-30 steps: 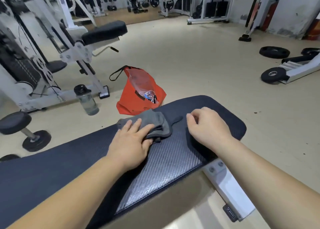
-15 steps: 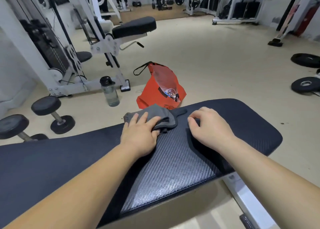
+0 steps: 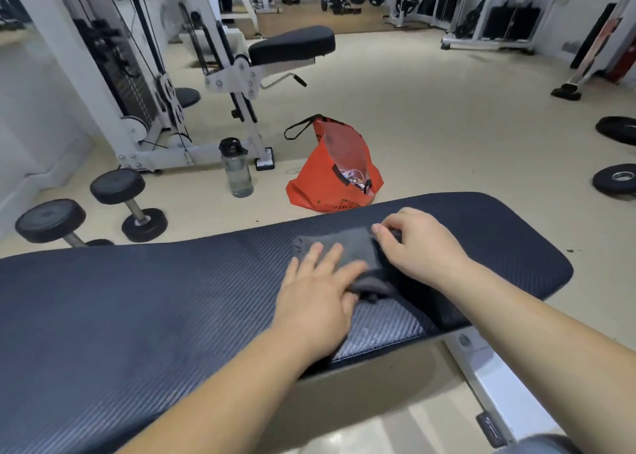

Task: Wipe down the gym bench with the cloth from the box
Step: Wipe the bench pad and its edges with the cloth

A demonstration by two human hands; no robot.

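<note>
A dark padded gym bench [image 3: 137, 309] stretches across the lower view. A folded grey cloth [image 3: 347, 250] lies on its right half. My left hand [image 3: 320, 292] lies flat on the cloth's near side, fingers straight and pressing down. My right hand [image 3: 416, 243] sits at the cloth's right edge with curled fingers pinching the fabric. No box is visible.
An orange bag [image 3: 330, 175] stands on the floor just beyond the bench, a water bottle [image 3: 237, 168] to its left. Dumbbells [image 3: 93, 209] lie at the left, weight plates [image 3: 616, 178] at the right. A white cable machine with a black seat [image 3: 292, 44] stands behind.
The camera view swung left and the cloth with both hands now sits further onto the bench pad. My right hand has closed in onto the cloth's edge and pinches it.
</note>
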